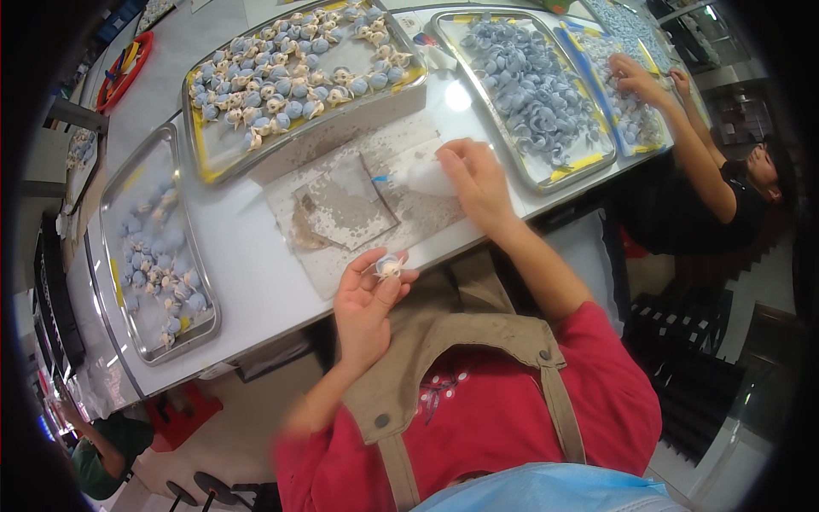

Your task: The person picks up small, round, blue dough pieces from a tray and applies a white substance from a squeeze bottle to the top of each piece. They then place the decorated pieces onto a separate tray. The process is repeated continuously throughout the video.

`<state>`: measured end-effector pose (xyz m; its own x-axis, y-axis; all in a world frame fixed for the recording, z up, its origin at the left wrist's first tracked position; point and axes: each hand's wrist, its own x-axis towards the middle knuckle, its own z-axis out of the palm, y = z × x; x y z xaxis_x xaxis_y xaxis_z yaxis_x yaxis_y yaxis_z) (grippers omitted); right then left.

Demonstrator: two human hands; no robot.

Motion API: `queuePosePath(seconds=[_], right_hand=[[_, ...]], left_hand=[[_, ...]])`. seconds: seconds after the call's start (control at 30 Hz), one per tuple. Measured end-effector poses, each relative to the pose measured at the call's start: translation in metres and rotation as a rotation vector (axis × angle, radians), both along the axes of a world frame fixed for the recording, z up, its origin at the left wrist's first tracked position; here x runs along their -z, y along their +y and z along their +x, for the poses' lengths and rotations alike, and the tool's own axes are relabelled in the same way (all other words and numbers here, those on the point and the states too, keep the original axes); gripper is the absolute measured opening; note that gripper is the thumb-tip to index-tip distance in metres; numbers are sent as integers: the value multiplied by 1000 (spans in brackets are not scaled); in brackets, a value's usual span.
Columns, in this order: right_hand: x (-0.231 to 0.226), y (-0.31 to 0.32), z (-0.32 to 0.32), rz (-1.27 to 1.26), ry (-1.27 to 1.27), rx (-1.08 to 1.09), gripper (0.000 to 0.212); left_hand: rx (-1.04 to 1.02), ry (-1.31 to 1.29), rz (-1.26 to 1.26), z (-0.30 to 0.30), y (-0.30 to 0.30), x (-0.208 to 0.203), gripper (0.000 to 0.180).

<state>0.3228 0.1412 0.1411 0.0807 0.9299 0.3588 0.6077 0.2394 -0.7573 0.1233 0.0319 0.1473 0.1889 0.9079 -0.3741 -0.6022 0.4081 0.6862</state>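
Observation:
My left hand (365, 299) pinches a small cream-and-blue figure (389, 267) between thumb and fingers, just in front of the table's near edge. My right hand (479, 183) is closed round a white squeeze bottle (429, 180) with a thin blue tip. The bottle lies nearly level, and its tip points left, apart from the figure. Under it is a stained, spotted work sheet (341, 205) with a dark-edged piece on top.
A metal tray (194, 141) of similar figures stands at the back, raised on a box. Another tray (213, 320) of figures is at left. At right, a tray (610, 152) holds blue-grey curved shell pieces. Beyond it a person (708, 183) reaches into a blue-edged tray (607, 119).

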Motion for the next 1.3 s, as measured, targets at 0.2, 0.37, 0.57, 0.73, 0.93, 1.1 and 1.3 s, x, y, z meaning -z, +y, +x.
queuePosePath(seconds=[0.2,0.37,0.57,0.73,0.93,1.1,1.3], right_hand=[[-22,61,77,260,-510,22,12],[-29,101,95,118,-800,-15,19],[-41,112,97,-45,-850,-95,21],[-50,100,103,156,-366,-64,20],[-79,-2,31,-233,12,-467,21],[-60,-63,-7,-301,131,-642,21],[-52,-71,-22,-96,68,-577,20]], left_hand=[[23,-8,-3,4,0,-2,39],[43,17,13,9,0,-3,38],[40,32,1,10,-1,-7,37],[62,15,3,15,1,-5,39],[2,-21,69,16,0,-2,46],[15,-41,146,18,2,-9,49],[42,47,206,11,-3,-6,41]])
